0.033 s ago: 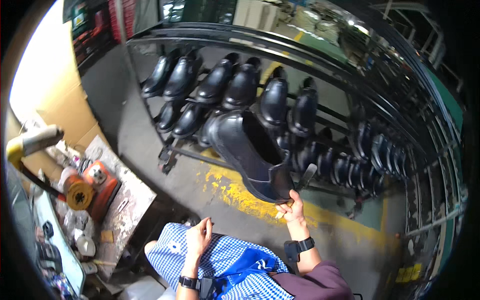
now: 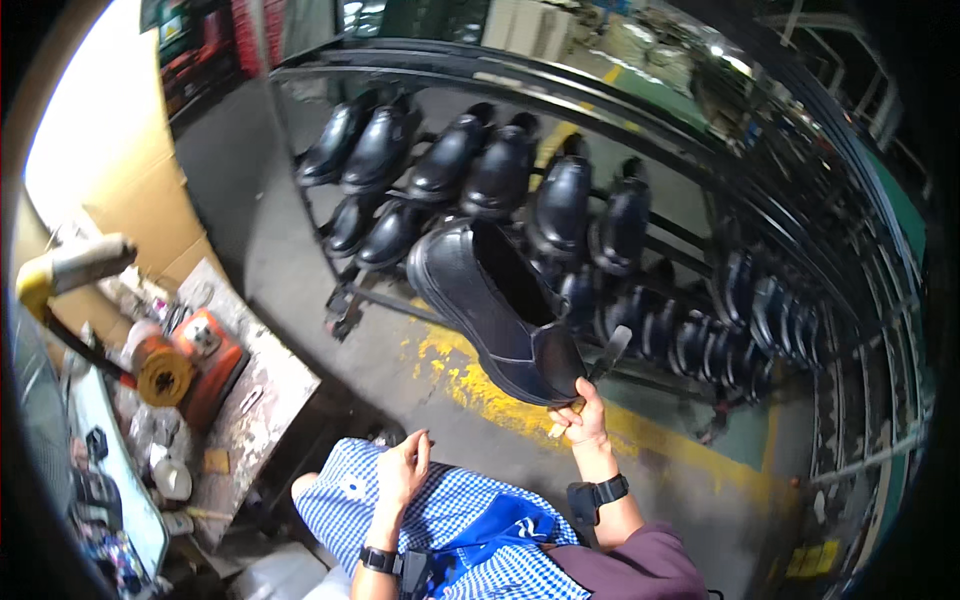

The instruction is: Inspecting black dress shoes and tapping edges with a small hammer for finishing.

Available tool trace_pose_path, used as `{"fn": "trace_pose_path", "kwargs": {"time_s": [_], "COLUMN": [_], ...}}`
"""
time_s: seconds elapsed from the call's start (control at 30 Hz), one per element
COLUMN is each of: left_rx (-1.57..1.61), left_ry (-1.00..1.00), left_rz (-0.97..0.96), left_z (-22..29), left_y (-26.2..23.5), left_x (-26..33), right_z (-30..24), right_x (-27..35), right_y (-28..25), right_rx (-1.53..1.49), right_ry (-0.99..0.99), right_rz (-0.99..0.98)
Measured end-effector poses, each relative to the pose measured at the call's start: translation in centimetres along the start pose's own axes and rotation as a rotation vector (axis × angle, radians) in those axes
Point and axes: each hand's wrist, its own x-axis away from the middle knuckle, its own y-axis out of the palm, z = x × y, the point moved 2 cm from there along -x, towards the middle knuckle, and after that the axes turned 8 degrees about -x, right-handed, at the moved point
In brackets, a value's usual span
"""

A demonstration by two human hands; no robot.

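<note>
My right hand (image 2: 585, 415) grips a black leather shoe (image 2: 495, 310) by its heel, raised in front of the rack. The shoe's toe points up and to the left, and its dark opening shows. The same hand also holds a thin tool with a flat metal blade (image 2: 616, 350), which sticks out beside the heel; a pale end shows below the fingers. Over the blue-and-white checked cloth (image 2: 350, 495) on my lap is my left hand (image 2: 403, 468). Its fingers are curled, thumb and fingertips close together; anything between them is too small to make out.
A dark metal rack (image 2: 420, 55) with several rows of black shoes (image 2: 500, 170) stands ahead. To the left, a worn worktable (image 2: 285, 375) carries an orange device (image 2: 215, 350) and clutter. Behind it stands a cardboard sheet (image 2: 165, 215). Worn yellow paint (image 2: 450, 370) marks the floor.
The view has swung slightly, so the rack and worktable sit a little farther right. The held shoe's toe has shifted slightly left against the rack. Both hands keep their hold.
</note>
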Motion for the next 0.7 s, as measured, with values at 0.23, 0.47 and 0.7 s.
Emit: {"fn": "trace_pose_path", "kwargs": {"time_s": [0.23,0.47,0.7], "left_rx": [0.409,0.511,0.132], "left_ry": [-0.078,-0.143,-0.101], "left_rz": [0.033,0.345,0.52], "left_z": [-1.5,-2.8,-4.3], "left_y": [0.0,-2.4,-4.8], "left_x": [0.6,2.0,2.8], "right_z": [8.0,14.5,20.9], "right_x": [-3.5,-6.1,-10.6], "right_y": [4.6,9.5,16.8], "right_rx": [-0.037,-0.075,0.062], "right_ry": [0.279,0.474,0.479], "right_rz": [0.008,-0.063,-0.042]}}
